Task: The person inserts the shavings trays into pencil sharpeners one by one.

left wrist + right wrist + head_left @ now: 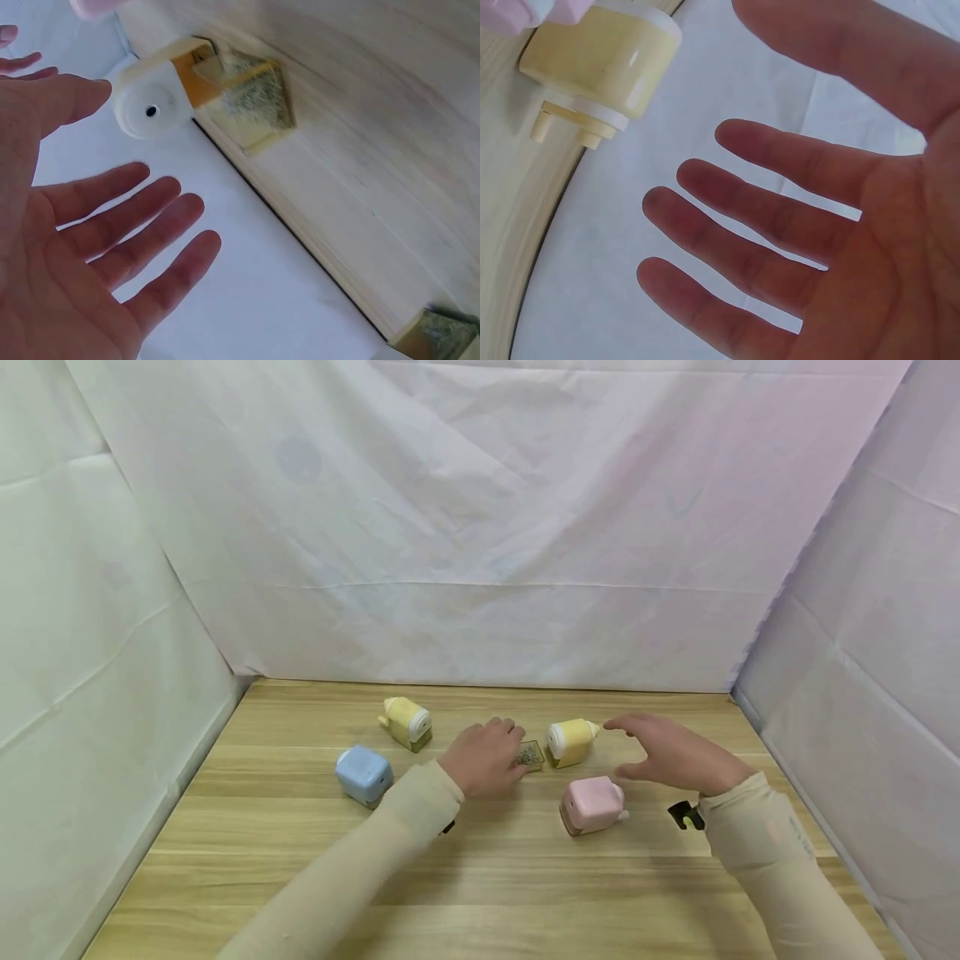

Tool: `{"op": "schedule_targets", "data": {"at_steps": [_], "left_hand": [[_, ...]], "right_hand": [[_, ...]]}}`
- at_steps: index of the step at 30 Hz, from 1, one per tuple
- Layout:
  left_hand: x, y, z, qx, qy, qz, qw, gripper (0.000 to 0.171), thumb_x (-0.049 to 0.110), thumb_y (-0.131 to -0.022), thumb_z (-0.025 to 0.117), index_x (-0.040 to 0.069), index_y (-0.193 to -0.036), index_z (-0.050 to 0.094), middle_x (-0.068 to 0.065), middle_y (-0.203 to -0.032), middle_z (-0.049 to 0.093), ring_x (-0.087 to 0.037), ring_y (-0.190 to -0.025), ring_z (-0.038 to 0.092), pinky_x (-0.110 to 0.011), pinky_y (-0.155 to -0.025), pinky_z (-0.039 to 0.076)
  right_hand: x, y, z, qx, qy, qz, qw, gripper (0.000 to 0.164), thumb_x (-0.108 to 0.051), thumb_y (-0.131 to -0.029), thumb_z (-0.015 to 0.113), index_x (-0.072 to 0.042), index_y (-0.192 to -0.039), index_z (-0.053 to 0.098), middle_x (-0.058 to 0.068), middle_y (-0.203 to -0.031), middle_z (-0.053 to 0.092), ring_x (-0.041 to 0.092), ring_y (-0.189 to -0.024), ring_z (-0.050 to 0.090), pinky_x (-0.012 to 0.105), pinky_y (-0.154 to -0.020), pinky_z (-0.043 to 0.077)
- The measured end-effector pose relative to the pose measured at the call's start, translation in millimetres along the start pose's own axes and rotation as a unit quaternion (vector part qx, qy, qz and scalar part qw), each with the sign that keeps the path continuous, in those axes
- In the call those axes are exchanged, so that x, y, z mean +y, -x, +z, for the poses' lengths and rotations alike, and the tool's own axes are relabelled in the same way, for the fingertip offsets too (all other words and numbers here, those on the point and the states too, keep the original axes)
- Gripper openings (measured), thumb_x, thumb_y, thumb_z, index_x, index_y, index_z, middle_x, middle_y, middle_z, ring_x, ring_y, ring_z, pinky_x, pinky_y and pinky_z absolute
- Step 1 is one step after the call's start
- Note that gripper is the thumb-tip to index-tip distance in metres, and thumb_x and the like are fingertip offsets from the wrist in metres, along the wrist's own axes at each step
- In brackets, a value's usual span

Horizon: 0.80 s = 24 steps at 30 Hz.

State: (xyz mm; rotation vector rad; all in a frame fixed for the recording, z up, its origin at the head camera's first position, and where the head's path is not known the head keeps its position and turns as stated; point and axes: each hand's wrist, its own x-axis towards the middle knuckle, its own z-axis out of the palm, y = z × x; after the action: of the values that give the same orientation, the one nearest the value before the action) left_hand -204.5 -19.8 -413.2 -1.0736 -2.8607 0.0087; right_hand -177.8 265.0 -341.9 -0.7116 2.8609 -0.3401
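My left hand (pixel 486 757) hovers over the middle of the table, its fingers spread and loosely bent with nothing in them. Beside its fingertips in the head view is a clear shavings drawer (pixel 531 757), filled with grey-green shavings. In the left wrist view this drawer (pixel 259 105) sits against the front of a yellow hand-crank pencil sharpener (pixel 155 101) with a round white face. To the right of that yellow sharpener (pixel 572 742), my right hand (pixel 678 755) is held in the air, thumb and fingers apart, holding nothing. The sharpener's crank (pixel 581 120) points towards this hand.
Nearest the right hand's front side stands a pink sharpener (pixel 592 804). On the left are a blue sharpener (pixel 363 774) and another yellow sharpener (pixel 407 723). White cloth (pixel 480 527) hangs behind and along both sides of the wooden table (pixel 517 893).
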Motion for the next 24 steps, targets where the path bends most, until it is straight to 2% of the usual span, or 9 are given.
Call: {"op": "schedule_targets", "data": {"at_steps": [4,8,16,24], "left_hand": [[-5.8,-1.7,4.1,-0.014,0.019,-0.036,0.9991,0.062,0.056,-0.092,0.06,0.006,-0.127,0.059,-0.008,-0.118,0.063,-0.022,-0.103,0.06,-0.038,-0.084,0.056],[-10.0,-4.0,11.3,-0.035,0.033,-0.064,0.9968,0.064,0.06,-0.09,0.06,0.004,-0.123,0.06,-0.009,-0.119,0.061,-0.024,-0.107,0.059,-0.04,-0.085,0.055],[-13.2,-11.5,35.9,-0.05,0.079,-0.098,0.9908,0.058,0.06,-0.085,0.067,0.007,-0.108,0.064,-0.007,-0.109,0.063,-0.02,-0.095,0.058,-0.035,-0.077,0.055],[-11.6,-14.4,51.1,-0.046,0.122,-0.116,0.9848,0.058,0.057,-0.082,0.073,0.006,-0.108,0.064,-0.008,-0.109,0.064,-0.021,-0.096,0.06,-0.037,-0.078,0.057]], "right_hand": [[-2,-1,-1,0.004,0.001,0.001,1.0,0.065,-0.027,-0.083,0.079,-0.004,-0.138,0.052,0.017,-0.136,0.056,0.034,-0.114,0.059,0.051,-0.091,0.05],[-3,-4,0,0.006,0.004,0.0,1.0,0.064,-0.026,-0.083,0.079,-0.004,-0.138,0.053,0.017,-0.136,0.056,0.035,-0.115,0.059,0.052,-0.092,0.05],[-3,-9,6,0.007,0.014,-0.009,1.0,0.065,-0.026,-0.083,0.079,-0.003,-0.138,0.052,0.019,-0.138,0.054,0.039,-0.126,0.052,0.055,-0.098,0.046],[-2,-14,12,0.009,0.007,-0.026,1.0,0.063,-0.024,-0.083,0.079,-0.001,-0.136,0.053,0.019,-0.137,0.055,0.039,-0.125,0.052,0.055,-0.098,0.046]]}}
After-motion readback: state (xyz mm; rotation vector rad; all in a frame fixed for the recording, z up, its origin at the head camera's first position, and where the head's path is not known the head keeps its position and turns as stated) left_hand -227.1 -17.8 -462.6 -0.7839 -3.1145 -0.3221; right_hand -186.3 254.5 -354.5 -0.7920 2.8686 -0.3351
